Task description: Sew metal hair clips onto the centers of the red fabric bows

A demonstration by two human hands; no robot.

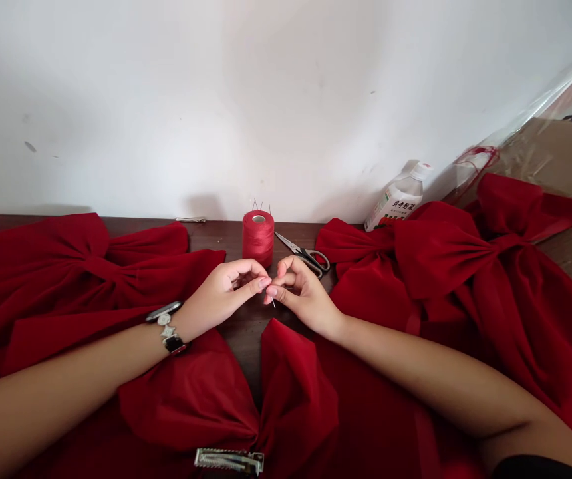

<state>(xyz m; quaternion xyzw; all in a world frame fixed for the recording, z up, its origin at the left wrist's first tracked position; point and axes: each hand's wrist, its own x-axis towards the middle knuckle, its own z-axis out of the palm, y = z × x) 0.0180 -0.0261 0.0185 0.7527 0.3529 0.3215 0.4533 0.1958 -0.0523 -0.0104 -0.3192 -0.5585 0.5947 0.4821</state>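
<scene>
My left hand (229, 289), with a watch and charm bracelet on its wrist, is closed in a pinch; whatever its fingertips hold is too small to make out. Its fingertips meet those of my right hand (303, 293), which pinches a needle (274, 303) whose thin bright end sticks out below the fingers. Just behind both hands stands a spool of red thread (258, 239) with several needles stuck in its top. Below the hands lies a gathered red fabric bow (298, 392), and a metal hair clip (229, 460) rests at its middle.
Scissors (306, 255) with dark handles lie right of the spool. Finished-looking red bows spread over the left (101, 266) and right (495, 249) of the dark table (216, 233). A labelled plastic bottle (398, 199) leans by the white wall. Another clip (190, 219) lies at the back.
</scene>
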